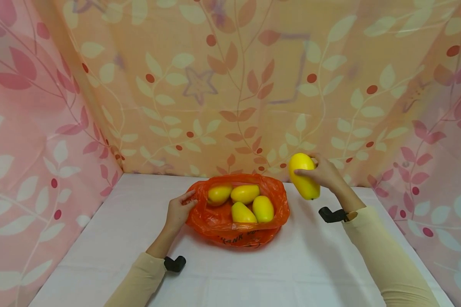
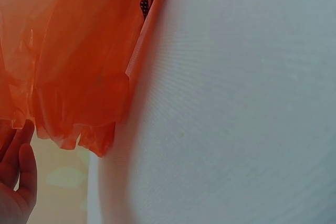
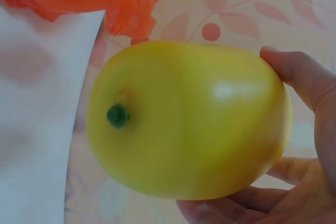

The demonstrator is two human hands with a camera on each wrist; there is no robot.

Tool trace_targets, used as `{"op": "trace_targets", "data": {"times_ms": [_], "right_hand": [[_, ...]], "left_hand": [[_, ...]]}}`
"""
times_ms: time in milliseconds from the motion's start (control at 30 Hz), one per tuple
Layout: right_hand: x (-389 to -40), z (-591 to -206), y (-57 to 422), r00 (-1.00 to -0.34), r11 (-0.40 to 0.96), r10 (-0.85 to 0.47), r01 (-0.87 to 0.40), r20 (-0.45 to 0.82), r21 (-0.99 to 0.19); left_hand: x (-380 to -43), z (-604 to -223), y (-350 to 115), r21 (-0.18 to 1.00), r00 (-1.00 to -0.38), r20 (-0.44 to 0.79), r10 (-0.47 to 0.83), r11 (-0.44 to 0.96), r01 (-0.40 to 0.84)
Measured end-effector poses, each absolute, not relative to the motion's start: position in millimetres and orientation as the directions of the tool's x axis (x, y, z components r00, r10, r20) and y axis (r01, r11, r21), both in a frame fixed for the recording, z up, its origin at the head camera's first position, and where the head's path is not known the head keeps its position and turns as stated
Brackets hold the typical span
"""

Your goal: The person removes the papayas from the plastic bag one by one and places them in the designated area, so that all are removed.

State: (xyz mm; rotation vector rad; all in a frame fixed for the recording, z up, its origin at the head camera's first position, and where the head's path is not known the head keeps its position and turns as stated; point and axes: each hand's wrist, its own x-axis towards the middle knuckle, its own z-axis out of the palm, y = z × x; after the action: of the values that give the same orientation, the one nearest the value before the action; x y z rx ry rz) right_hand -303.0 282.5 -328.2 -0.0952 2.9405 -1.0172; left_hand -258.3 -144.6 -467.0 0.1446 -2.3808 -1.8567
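A yellow mango [image 1: 304, 177] is raised above the table to the right of an orange plastic bag [image 1: 236, 234]. My right hand [image 1: 326, 172] grips it, thumb on one side and fingers round the other. In the right wrist view the mango [image 3: 189, 121] shows a small green stem at its end. Inside the wide-mouthed bag lie several more yellow mangoes [image 1: 245, 194]. My left hand [image 1: 178, 212] is at the bag's left rim, fairly straight fingers touching the plastic. In the left wrist view that hand [image 2: 16, 177] has its fingertips right at the bag's edge.
The bag stands on a table with a white cover [image 1: 138, 221]. Behind the table hangs a leaf-patterned cloth [image 1: 223, 106], with pink patterned cloth [image 1: 19, 170] along the sides. Each wrist wears a black camera mount [image 1: 332, 215].
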Motion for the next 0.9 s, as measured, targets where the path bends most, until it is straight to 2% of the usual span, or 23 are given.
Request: {"op": "trace_targets", "data": {"times_ms": [667, 900], "right_hand": [[-316.5, -355.1, 297.2, -0.998, 0.807, -0.047, -0.008, -0.050, -0.591], [-323.4, -370.9, 301.3, -0.995, 0.810, -0.013, 0.051, -0.104, -0.585]], "left_hand": [[-260.2, -466.6, -146.1, 0.974, -0.990, 0.035, -0.140, 0.227, 0.002], [-260.5, -467.9, -146.7, 0.971, -0.990, 0.035, -0.134, 0.237, 0.003]]}}
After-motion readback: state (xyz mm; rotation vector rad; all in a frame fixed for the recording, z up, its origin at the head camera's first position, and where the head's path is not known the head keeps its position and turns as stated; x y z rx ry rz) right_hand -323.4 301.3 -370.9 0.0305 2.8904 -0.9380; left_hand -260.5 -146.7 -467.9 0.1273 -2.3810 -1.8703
